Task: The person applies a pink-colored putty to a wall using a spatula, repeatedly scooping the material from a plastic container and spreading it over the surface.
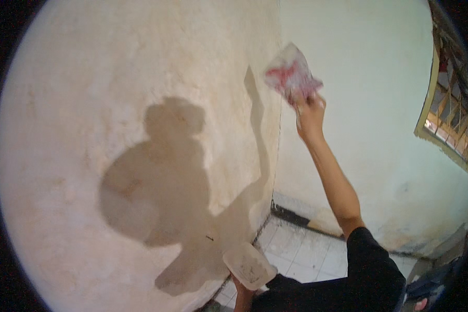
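My right arm is stretched up toward the corner between two walls. In the closed fingers of my right hand (pixel 311 115) is a crumpled whitish sheet with red marks (pixel 291 73), slightly blurred; whether it is cloth, paper or plastic I cannot tell. The sheet appears in front of the pale right-hand wall (pixel 369 104), and I cannot tell whether it touches it. Low down, my left hand (pixel 242 292) grips a shallow pale rectangular tub (pixel 248 268) with greyish residue inside. The tub hides most of its fingers.
A blotchy cream wall (pixel 78 104) fills the left side, carrying my shadow and a small dark nail-like bit (pixel 209 238). Whitish floor tiles (pixel 296 249) meet the walls below. At right is a yellow-framed window (pixel 426 117) with a grille. Dark items (pixel 437 281) sit at lower right.
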Demonstrator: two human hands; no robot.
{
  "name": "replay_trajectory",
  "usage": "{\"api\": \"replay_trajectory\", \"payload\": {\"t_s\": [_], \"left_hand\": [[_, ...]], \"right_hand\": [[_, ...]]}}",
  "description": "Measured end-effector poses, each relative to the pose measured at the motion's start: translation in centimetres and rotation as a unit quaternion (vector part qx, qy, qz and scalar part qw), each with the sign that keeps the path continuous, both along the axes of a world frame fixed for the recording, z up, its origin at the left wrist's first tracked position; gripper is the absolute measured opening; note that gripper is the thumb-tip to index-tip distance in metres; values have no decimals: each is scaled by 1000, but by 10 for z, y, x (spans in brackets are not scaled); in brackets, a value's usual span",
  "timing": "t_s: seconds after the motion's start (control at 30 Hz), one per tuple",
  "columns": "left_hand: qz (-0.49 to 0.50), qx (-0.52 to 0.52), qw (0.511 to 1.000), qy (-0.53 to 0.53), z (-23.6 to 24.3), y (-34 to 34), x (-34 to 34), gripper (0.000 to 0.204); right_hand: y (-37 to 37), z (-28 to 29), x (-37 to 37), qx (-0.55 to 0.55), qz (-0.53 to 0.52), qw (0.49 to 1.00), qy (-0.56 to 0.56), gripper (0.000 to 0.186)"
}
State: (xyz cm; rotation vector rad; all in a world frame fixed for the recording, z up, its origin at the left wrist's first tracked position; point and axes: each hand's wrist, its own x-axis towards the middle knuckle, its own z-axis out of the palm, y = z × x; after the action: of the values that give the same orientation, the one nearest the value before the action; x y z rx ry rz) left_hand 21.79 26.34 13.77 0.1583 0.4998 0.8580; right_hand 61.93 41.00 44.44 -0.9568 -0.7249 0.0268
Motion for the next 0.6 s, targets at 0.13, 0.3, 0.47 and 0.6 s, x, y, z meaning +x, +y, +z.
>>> {"api": "replay_trajectory", "payload": {"t_s": [0.13,0.3,0.47,0.6], "left_hand": [[-31,-2,998,-50,0,-14,-6,68],[-57,-11,992,-111,-9,-32,-11,70],[-96,-19,980,-174,-11,-44,-4,72],[-103,-30,970,-216,-6,-60,-11,74]], "right_hand": [[67,63,67,-66,-251,940,-221,31],[126,121,86,-7,-255,918,-303,30],[128,126,47,-80,-259,805,-527,29],[65,76,-30,-135,-60,861,-486,28]]}}
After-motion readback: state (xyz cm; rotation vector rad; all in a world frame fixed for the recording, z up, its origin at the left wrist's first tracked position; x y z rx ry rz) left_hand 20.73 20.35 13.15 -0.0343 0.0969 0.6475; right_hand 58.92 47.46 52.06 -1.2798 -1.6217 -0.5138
